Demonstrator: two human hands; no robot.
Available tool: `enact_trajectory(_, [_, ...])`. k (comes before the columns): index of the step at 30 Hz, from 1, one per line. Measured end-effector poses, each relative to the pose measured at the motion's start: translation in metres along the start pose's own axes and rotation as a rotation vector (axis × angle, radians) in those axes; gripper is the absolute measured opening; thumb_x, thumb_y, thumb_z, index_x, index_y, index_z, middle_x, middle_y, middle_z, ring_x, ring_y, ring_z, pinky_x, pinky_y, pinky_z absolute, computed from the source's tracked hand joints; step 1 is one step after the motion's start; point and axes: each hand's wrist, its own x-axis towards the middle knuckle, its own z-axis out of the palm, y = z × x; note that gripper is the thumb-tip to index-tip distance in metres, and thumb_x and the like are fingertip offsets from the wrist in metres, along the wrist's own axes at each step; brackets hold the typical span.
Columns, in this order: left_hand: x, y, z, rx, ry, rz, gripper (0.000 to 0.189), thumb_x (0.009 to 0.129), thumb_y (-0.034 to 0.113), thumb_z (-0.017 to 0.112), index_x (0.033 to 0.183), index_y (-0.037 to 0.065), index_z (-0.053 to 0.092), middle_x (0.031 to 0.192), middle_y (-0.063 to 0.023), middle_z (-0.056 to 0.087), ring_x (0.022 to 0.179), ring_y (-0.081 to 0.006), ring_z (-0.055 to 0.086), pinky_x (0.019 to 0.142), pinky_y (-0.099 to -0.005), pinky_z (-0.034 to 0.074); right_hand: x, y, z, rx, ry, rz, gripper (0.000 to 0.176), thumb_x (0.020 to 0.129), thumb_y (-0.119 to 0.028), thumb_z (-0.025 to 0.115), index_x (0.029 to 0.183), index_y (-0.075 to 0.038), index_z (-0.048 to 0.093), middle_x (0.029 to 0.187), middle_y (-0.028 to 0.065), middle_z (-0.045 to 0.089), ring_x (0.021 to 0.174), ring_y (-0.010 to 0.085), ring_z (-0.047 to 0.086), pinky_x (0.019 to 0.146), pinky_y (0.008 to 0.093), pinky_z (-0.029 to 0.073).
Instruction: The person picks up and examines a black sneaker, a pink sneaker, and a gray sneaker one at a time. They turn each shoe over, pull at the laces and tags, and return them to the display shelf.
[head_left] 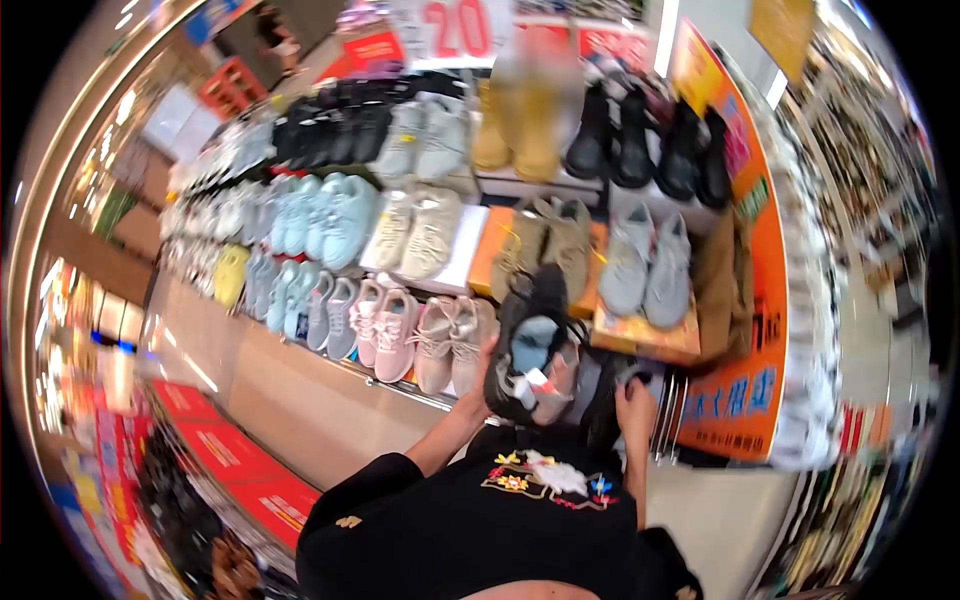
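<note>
At the front edge of a shoe display, our right hand point(636, 400) is closed around the top of what looks like a black shoe point(603, 405), which hangs low by the rack's right end. Our left hand point(485, 378) is against the left side of a bulky dark thing with an open top point(505, 375); its fingers are mostly hidden, so we cannot tell how firmly they grip. Pale blue, white and pinkish stuff shows inside the opening, and we cannot tell whether the dark thing is a bag or footwear.

Just left of our left hand, the front row holds beige-pink shoes point(434, 348), then pink shoes point(395, 335) and grey shoes point(341, 318). Beyond the dark thing, olive-brown shoes point(568, 250) with yellow ties sit on an orange box point(489, 262). To their right, grey-blue shoes point(667, 275) stand on a patterned box point(645, 335), with brown cloth-like material point(724, 285) beside them.

Farther back we see cream shoes point(432, 240), light blue shoes point(349, 220), tan boots point(535, 135) and black shoes point(632, 145). An orange sign point(735, 390) borders the right side, and a blurred sign reading "20" point(458, 32) stands at the back.
</note>
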Motion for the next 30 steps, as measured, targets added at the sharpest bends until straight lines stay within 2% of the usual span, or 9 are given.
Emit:
enact_trajectory(1, [-0.009, -0.002, -0.036, -0.013, 0.377, 0.078, 0.090, 0.080, 0.069, 0.042, 0.136, -0.001, 0.035, 0.122, -0.0231, 0.053, 0.099, -0.0362, 0.059, 0.084, -0.0452, 0.050, -0.001, -0.004, -0.002, 0.086, 0.031, -0.034, 0.018, 0.082, -0.021, 0.060, 0.084, -0.004, 0.061, 0.074, 0.0193, 0.064, 0.070, 0.0400, 0.061, 0.061, 0.0485, 0.047])
enact_trajectory(2, [-0.017, -0.001, -0.045, 0.073, 0.463, 0.105, 0.092, 0.078, 0.070, 0.044, 0.135, 0.000, 0.036, 0.119, -0.0243, 0.054, 0.098, -0.0366, 0.059, 0.086, -0.0458, 0.050, -0.002, 0.000, 0.000, 0.079, 0.045, -0.059, 0.018, 0.082, -0.022, 0.060, 0.086, -0.005, 0.061, 0.073, 0.0185, 0.063, 0.069, 0.0407, 0.061, 0.060, 0.0491, 0.046])
enact_trajectory(11, [-0.007, -0.002, -0.047, 0.056, 0.157, -0.058, 0.110, 0.066, 0.056, 0.075, 0.142, -0.003, 0.022, 0.113, -0.0157, 0.054, 0.103, -0.0315, 0.051, 0.086, -0.0433, 0.051, 0.005, 0.004, 0.010, 0.029, 0.102, -0.025, 0.024, 0.080, -0.024, 0.062, 0.074, -0.001, 0.058, 0.067, 0.0194, 0.061, 0.067, 0.0393, 0.060, 0.060, 0.0482, 0.046])
enact_trajectory(18, [0.019, -0.012, -0.034, -0.064, 0.091, -0.147, 0.117, 0.059, 0.049, 0.082, 0.143, -0.003, 0.019, 0.115, -0.0146, 0.052, 0.102, -0.0307, 0.052, 0.093, -0.0427, 0.046, 0.019, 0.008, 0.018, -0.004, 0.054, -0.020, 0.025, 0.080, -0.025, 0.060, 0.074, -0.001, 0.058, 0.068, 0.0215, 0.060, 0.071, 0.0405, 0.060, 0.064, 0.0494, 0.046])
enact_trajectory(19, [0.022, -0.017, -0.033, -0.045, 0.111, -0.144, 0.116, 0.061, 0.051, 0.081, 0.143, -0.004, 0.019, 0.116, -0.0135, 0.052, 0.101, -0.0294, 0.052, 0.090, -0.0397, 0.047, 0.022, 0.010, 0.021, -0.010, 0.049, -0.027, 0.025, 0.080, -0.025, 0.060, 0.074, -0.001, 0.059, 0.069, 0.0213, 0.061, 0.071, 0.0401, 0.060, 0.065, 0.0494, 0.046])
enact_trajectory(20, [0.022, -0.027, -0.031, -0.048, 0.277, -0.075, 0.101, 0.078, 0.069, 0.045, 0.142, -0.005, 0.021, 0.102, -0.0137, 0.055, 0.087, -0.0276, 0.057, 0.077, -0.0428, 0.048, 0.024, 0.012, 0.024, -0.017, 0.044, -0.033, 0.025, 0.080, -0.025, 0.060, 0.074, -0.001, 0.059, 0.069, 0.0211, 0.061, 0.071, 0.0398, 0.060, 0.065, 0.0493, 0.046])
enact_trajectory(24, [0.028, -0.041, -0.043, 0.080, 0.417, 0.008, 0.066, 0.088, 0.058, 0.040, 0.127, 0.004, 0.047, 0.109, -0.0170, 0.062, 0.083, -0.0296, 0.065, 0.080, -0.0475, 0.052, 0.029, 0.014, 0.028, -0.028, 0.025, -0.075, 0.022, 0.078, -0.020, 0.059, 0.071, 0.001, 0.060, 0.070, 0.0208, 0.062, 0.071, 0.0380, 0.062, 0.068, 0.0488, 0.047])
enact_trajectory(26, [0.026, -0.042, -0.083, 0.149, 0.397, 0.038, 0.084, 0.082, 0.059, 0.049, 0.138, -0.001, 0.032, 0.113, -0.0119, 0.058, 0.090, -0.0219, 0.061, 0.103, -0.0491, 0.034, 0.029, 0.015, 0.030, -0.036, 0.041, -0.083, 0.021, 0.077, -0.020, 0.060, 0.071, 0.000, 0.060, 0.070, 0.0205, 0.063, 0.072, 0.0375, 0.062, 0.067, 0.0486, 0.047])
enact_trajectory(30, [0.062, -0.068, -0.049, -0.049, 0.253, 0.136, 0.073, 0.077, 0.061, 0.050, 0.134, 0.015, 0.044, 0.134, -0.0085, 0.048, 0.124, -0.0207, 0.044, 0.108, -0.0639, 0.015, 0.030, 0.024, 0.039, -0.076, 0.068, -0.133, 0.019, 0.076, -0.019, 0.061, 0.070, -0.001, 0.060, 0.072, 0.0202, 0.063, 0.074, 0.0364, 0.063, 0.067, 0.0480, 0.048])
